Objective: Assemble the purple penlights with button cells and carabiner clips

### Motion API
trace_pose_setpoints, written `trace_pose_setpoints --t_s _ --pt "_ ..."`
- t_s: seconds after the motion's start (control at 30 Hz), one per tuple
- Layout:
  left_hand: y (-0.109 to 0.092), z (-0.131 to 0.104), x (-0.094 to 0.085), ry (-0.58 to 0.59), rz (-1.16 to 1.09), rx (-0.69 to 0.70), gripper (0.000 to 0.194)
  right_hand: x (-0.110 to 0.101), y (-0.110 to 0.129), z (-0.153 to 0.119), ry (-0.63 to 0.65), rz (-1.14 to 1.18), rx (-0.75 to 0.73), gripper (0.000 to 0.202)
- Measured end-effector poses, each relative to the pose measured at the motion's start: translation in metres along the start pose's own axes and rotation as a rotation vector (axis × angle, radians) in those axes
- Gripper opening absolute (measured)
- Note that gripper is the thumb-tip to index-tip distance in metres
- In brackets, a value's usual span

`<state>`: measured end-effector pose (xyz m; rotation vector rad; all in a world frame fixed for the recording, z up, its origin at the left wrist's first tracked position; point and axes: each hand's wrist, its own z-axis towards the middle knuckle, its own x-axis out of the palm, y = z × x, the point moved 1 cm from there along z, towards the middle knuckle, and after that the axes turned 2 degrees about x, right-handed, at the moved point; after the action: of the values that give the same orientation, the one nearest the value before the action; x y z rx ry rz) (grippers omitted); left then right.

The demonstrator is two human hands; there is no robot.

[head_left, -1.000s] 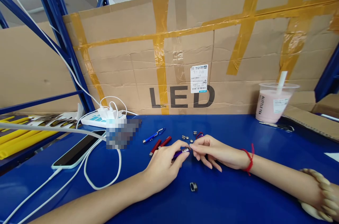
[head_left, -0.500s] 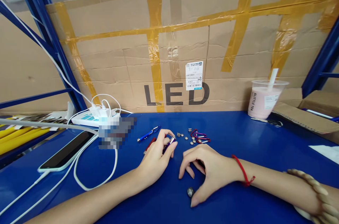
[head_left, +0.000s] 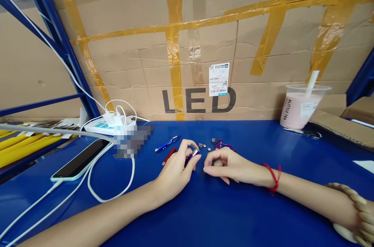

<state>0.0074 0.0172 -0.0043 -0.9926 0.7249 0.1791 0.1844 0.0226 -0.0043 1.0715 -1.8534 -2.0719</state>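
My left hand (head_left: 175,167) is closed around a small purple flashlight tube (head_left: 191,156), its silvery end pointing up and away between thumb and fingers. Just to the right, my right hand (head_left: 226,165) is pinched, its fingertips close to the tube but apart from it. The silvery button cells in that pinch are almost wholly hidden by the fingers. A red flashlight tube (head_left: 168,157) lies beside my left hand, partly covered by it. Beyond it rests a blue flashlight (head_left: 164,146) with a clip. Several small silvery round pieces (head_left: 204,146) and coloured carabiner clips (head_left: 223,145) lie behind my hands.
On the left are a phone (head_left: 80,161) on a white cable (head_left: 133,177) and a power strip (head_left: 96,126). A cup of pink drink (head_left: 299,108) stands at the back right near a dark metallic tool (head_left: 306,133). Taped cardboard (head_left: 140,67) walls the back of the blue table (head_left: 187,216).
My right hand has closed and moved up toward my left hand. The silvery stack by its thumb is gone from the table. My left hand keeps its hold; the view has shifted slightly.
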Motion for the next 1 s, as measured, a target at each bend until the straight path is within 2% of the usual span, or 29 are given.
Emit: trace_pose_setpoints --t_s 0.1,0.27,0.43,0.73,1.0 --pt "0.0001 -0.0012 -0.0001 -0.006 0.018 -0.014 0.011 -0.0021 -0.0019 0.0025 -0.078 0.151 0.063 0.038" --pt "-0.0001 -0.0013 -0.0007 0.02 -0.013 0.017 0.013 -0.0055 -0.0075 0.0055 -0.211 0.313 0.073 0.036" --pt "-0.0001 -0.0015 -0.0007 0.032 0.004 0.037 0.012 -0.0069 -0.0105 0.008 -0.146 0.328 0.027 0.038" --pt "-0.003 -0.004 0.0 0.042 0.085 0.025 0.012 -0.0083 -0.0089 0.0055 -0.2 0.272 -0.005 0.047" --pt "-0.0045 -0.0037 0.0 0.065 0.147 0.016 0.015 -0.0068 -0.005 0.0059 -0.194 0.327 0.039 0.045"
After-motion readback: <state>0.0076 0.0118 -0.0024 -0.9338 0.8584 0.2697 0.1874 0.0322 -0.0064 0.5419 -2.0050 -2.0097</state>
